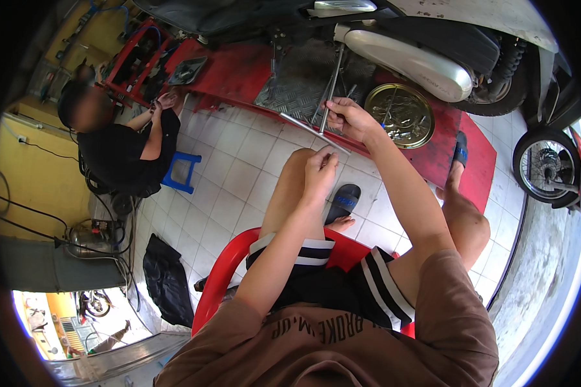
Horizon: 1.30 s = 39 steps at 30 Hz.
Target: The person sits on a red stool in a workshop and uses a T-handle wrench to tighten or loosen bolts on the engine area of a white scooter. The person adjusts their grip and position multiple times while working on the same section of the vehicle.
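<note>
A long metal T-handle wrench [329, 97] reaches from my lap side up to the underside of a silver motorcycle cover [407, 61]. My right hand [350, 117] pinches the wrench's shaft just above its crossbar. Closed at the right end of the crossbar [297, 122] is my left hand [323, 171], its fingers curled. Whether the wrench's far tip sits on a bolt is too small to tell. Right of the shaft, a round golden tray [430, 132] holds small parts and a blue-handled tool [386, 117].
The red lift platform [232, 74] with a tread plate [290, 84] runs across in front. At left a person in black [119, 148] sits on a blue stool [186, 171]. A red chair [223, 277] is under me. A wheel [545, 164] stands at right.
</note>
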Available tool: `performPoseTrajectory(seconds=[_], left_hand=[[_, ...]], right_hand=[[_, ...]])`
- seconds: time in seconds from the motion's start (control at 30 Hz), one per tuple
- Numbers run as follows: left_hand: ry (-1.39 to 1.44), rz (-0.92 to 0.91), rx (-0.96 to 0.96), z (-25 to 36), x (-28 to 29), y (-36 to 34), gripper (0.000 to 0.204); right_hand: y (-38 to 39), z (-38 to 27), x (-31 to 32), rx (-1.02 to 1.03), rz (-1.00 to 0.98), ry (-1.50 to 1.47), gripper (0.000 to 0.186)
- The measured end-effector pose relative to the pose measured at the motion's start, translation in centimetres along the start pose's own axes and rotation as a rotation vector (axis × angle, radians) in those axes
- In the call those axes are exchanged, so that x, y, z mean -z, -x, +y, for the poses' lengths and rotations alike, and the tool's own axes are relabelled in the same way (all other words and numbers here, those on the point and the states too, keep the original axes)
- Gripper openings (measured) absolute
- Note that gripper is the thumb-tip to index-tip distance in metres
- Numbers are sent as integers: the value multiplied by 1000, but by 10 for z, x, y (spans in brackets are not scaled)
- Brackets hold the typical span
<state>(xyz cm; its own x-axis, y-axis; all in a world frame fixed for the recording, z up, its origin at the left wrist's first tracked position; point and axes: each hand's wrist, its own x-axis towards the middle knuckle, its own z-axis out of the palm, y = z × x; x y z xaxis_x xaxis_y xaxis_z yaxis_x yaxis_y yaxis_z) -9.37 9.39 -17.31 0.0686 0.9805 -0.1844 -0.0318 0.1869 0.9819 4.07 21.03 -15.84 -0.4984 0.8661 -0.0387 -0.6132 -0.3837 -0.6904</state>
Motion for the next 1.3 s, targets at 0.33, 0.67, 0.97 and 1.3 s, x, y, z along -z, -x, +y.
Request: performPoseTrajectory(seconds=[0.33, 0.67, 0.97, 1.3], left_hand=[[-142, -34, -148, 27, 11, 3, 17], [-652, 458, -586, 21, 16, -24, 40], [-560, 420, -382, 11, 14, -33, 15], [-393, 372, -264, 22, 18, -35, 15]], right_hand=[[-2, 3, 7, -79, 95, 112, 17], [11, 2, 13, -68, 190, 121, 23], [8, -2, 6, -58, 244, 294, 25], [0, -8, -5, -11, 291, 361, 24]])
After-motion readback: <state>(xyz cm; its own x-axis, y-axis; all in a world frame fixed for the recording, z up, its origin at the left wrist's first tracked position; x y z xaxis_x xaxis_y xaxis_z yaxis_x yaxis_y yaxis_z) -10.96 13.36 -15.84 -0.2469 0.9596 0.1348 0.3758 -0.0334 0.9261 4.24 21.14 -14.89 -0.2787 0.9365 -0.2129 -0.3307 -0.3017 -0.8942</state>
